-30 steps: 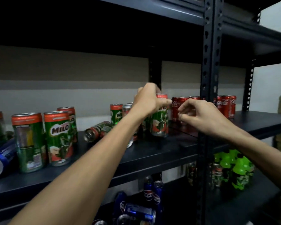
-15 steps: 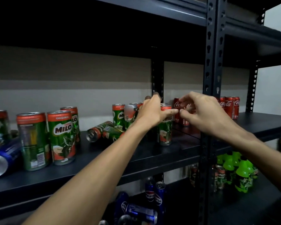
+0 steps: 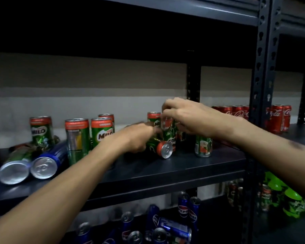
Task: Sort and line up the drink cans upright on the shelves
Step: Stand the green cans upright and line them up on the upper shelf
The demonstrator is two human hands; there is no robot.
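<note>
**Head view: shelf stock, two items in hand**

**Item 1: lying can** (image 3: 163,148). Green, with a red band at the silver end.
- Place: on the middle shelf (image 3: 165,166), towards its front, touching or just beside a cluster of upright green cans.
- Axis: the long axis is near level and runs from back-left to front-right. The silver end faces out at me. Going by the red band, I judge this to be the top.
- Grip: my left hand (image 3: 137,136) has its fingers curled round the body at the far half. The hand is blurred, so I cannot tell how firmly it holds.

**Item 2: standing can** (image 3: 168,127). Same green kind.
- Place: in the cluster, just behind the lying can.
- Axis: vertical, top up.
- Grip: my right hand (image 3: 190,118) comes from above, fingers bent over the top rim and upper wall, and holds it there.

**Handling, as I judge it**
- The wall is thin metal, stiff enough if the can is full but easy to dent under a hard squeeze.
- The skin is smooth and printed, so it is likely slippery.
- I cannot tell the weight by looking.
- A can on its side will roll, so it is best held round the middle of the body and tipped up onto its base. Holding at the rim alone gives poor control.

**Also on the shelf**
- More green cans (image 3: 102,131) stand upright to the left.
- A blue can (image 3: 48,161) lies on its side with its end towards me.
- Red cans (image 3: 278,118) stand in a row on the next bay.
</note>
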